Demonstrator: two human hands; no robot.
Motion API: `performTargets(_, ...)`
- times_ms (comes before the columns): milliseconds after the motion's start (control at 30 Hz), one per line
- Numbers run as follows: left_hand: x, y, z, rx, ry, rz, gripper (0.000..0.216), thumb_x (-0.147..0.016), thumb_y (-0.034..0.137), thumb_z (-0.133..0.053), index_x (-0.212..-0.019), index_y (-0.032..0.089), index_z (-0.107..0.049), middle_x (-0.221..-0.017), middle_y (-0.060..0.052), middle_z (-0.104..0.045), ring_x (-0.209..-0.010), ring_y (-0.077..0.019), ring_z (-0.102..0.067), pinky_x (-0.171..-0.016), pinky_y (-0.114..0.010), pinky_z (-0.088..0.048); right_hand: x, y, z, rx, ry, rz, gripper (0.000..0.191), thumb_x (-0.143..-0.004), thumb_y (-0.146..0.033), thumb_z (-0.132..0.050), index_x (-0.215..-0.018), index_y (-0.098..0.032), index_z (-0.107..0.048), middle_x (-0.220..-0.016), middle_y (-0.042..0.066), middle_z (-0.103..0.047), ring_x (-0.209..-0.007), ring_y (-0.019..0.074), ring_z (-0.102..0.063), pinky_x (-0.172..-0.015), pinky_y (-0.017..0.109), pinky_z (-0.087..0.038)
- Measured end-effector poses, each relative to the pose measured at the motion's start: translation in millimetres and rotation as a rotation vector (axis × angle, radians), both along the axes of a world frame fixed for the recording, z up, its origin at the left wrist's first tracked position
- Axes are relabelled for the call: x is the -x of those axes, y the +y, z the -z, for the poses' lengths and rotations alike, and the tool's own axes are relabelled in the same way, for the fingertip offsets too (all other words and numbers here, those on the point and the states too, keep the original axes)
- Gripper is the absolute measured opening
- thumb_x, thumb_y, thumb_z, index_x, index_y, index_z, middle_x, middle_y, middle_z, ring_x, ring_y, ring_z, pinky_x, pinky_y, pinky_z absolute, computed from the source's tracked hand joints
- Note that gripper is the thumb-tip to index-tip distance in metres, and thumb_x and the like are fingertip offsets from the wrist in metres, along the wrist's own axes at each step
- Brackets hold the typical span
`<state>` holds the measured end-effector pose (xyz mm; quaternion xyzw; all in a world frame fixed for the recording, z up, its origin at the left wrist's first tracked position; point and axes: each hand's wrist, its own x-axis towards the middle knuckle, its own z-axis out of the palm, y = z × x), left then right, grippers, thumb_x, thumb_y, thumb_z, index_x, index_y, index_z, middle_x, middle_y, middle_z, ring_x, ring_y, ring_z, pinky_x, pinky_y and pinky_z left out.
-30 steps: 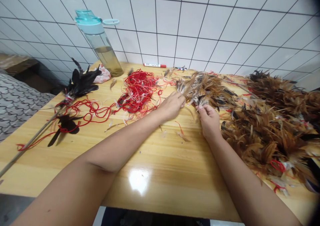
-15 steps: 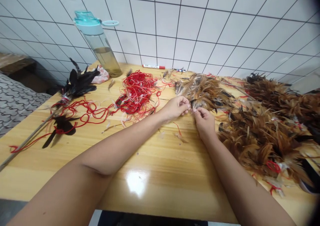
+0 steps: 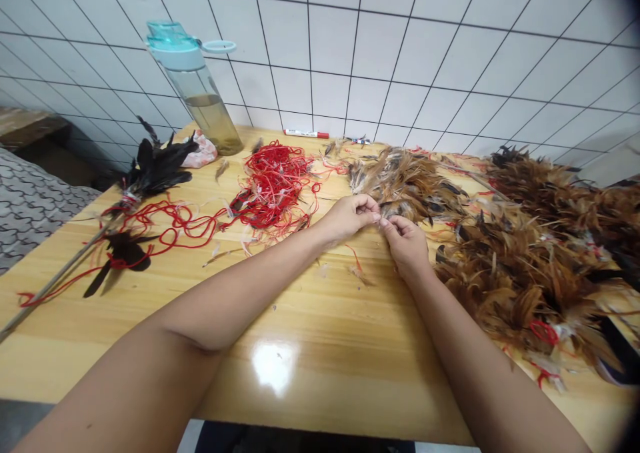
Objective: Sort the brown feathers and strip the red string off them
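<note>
Over the middle of the table, my left hand [image 3: 354,218] and my right hand [image 3: 407,241] meet at their fingertips, both closed in a pinch. Between them is the quill end of a small tuft of brown feathers [image 3: 395,209]; how many feathers are in it I cannot tell. Just behind lies a loose pile of brown and whitish feathers [image 3: 413,173]. A heap of tangled red string [image 3: 277,179] lies to the left of my hands. To the right of my right hand spreads a large bundle of brown feathers [image 3: 510,273] tied with bits of red string.
A water bottle [image 3: 213,116] stands at the back left beside a crumpled tissue [image 3: 203,151]. Black feathers [image 3: 157,166] are bound to a stick [image 3: 60,281] at the left. A red marker [image 3: 306,133] lies by the tiled wall [image 3: 335,33]. More brown feathers [image 3: 565,196] fill the far right.
My fingertips have drawn slightly closer together, the right hand shifting a little up and left. The other things lie as before.
</note>
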<state>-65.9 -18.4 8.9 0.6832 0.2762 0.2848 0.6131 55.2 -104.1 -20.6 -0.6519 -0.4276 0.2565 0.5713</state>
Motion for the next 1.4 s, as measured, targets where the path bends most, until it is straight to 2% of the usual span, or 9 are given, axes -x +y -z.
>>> performTargets(100, 3, 10, 3.8, -0.128, 0.046, -0.056, 0.014, -0.075, 0.023, -0.059, -0.084, 0.013, -0.062, -0.075, 0.000, -0.061, -0.068, -0.0088, -0.052, -0.067, -0.022, -0.040, 0, -1, -2.0, 0.006, 0.044, 0.010, 0.027, -0.073, -0.041, -0.061, -0.060, -0.019, -0.050, -0.053, -0.006, -0.036, -0.050, 0.0082, -0.030, -0.048, 0.023, -0.023)
performTargets(233, 13, 26, 10.9, -0.437, 0.171, -0.175, 0.015, -0.078, 0.023, -0.054, -0.086, 0.015, -0.064, -0.081, -0.002, -0.063, -0.072, -0.0111, -0.053, -0.069, -0.024, -0.041, -3, 0, -2.8, -0.021, 0.162, 0.052, 0.025, -0.073, -0.043, -0.062, -0.068, -0.019, -0.057, -0.056, -0.005, -0.045, -0.051, 0.0090, -0.036, -0.049, 0.023, -0.030)
performTargets(400, 14, 28, 9.6, -0.686, 0.294, -0.137, 0.014, -0.080, 0.021, -0.052, -0.083, 0.016, -0.065, -0.084, -0.003, -0.062, -0.079, -0.0138, -0.055, -0.076, -0.027, -0.042, -8, 2, -1.3, -0.089, 0.261, 0.096, 0.026, -0.071, -0.045, -0.062, -0.070, -0.019, -0.058, -0.061, -0.004, -0.055, -0.054, 0.0098, -0.045, -0.055, 0.023, -0.038)
performTargets(633, -23, 23, 2.2, -0.851, 0.587, -0.061, 0.018, -0.082, 0.030, -0.052, -0.078, 0.017, -0.063, -0.083, -0.008, -0.062, -0.083, -0.0204, -0.057, -0.076, -0.032, -0.044, -12, 4, 7.2, -0.094, 0.217, 0.084, 0.027, -0.074, -0.046, -0.060, -0.069, -0.020, -0.057, -0.063, -0.003, -0.057, -0.057, 0.0107, -0.047, -0.056, 0.023, -0.038)
performTargets(800, -34, 25, 0.3, -0.752, 0.611, -0.051, 0.007, -0.075, 0.019, -0.054, -0.073, 0.017, -0.060, -0.079, -0.007, -0.063, -0.077, -0.0184, -0.056, -0.072, -0.030, -0.043, -14, 4, 9.7, -0.082, 0.183, 0.097, 0.027, -0.076, -0.047, -0.058, -0.071, -0.021, -0.057, -0.060, -0.003, -0.053, -0.055, 0.0112, -0.045, -0.053, 0.023, -0.036)
performTargets(1000, -13, 33, -4.6, -0.035, 0.199, -0.116, 0.007, -0.071, 0.021, -0.056, -0.074, 0.016, -0.053, -0.062, 0.003, -0.051, -0.052, -0.0073, -0.043, -0.051, -0.020, -0.034, -10, 1, 1.7, -0.055, 0.130, 0.116, 0.025, -0.077, -0.044, -0.056, -0.066, -0.021, -0.055, -0.056, -0.003, -0.049, -0.056, 0.0127, -0.044, -0.052, 0.024, -0.033)
performTargets(1100, -7, 37, -5.4, 0.143, 0.089, -0.051, 0.010, -0.067, 0.018, -0.058, -0.072, 0.016, -0.049, -0.059, 0.004, -0.050, -0.050, -0.0055, -0.042, -0.048, -0.018, -0.031, -8, 0, -1.7, -0.054, 0.112, 0.118, 0.025, -0.077, -0.043, -0.056, -0.066, -0.022, -0.055, -0.054, -0.003, -0.048, -0.056, 0.0133, -0.043, -0.052, 0.025, -0.033)
performTargets(1233, -9, 42, -5.8, 0.169, 0.008, 0.006, 0.014, -0.067, 0.021, -0.061, -0.074, 0.016, -0.049, -0.061, 0.004, -0.052, -0.051, -0.0050, -0.044, -0.051, -0.018, -0.032, -11, 2, -1.4, -0.057, 0.063, 0.105, 0.026, -0.078, -0.045, -0.057, -0.066, -0.021, -0.055, -0.054, -0.004, -0.046, -0.056, 0.0133, -0.041, -0.054, 0.025, -0.033)
performTargets(1400, -14, 46, -9.9, -0.067, -0.110, -0.111, 0.016, -0.070, 0.028, -0.063, -0.073, 0.015, -0.053, -0.065, 0.004, -0.052, -0.058, -0.0063, -0.044, -0.057, -0.019, -0.034, -15, 3, -0.5, -0.069, 0.031, 0.118, 0.026, -0.078, -0.044, -0.057, -0.067, -0.020, -0.055, -0.060, -0.003, -0.048, -0.060, 0.0128, -0.042, -0.059, 0.025, -0.035)
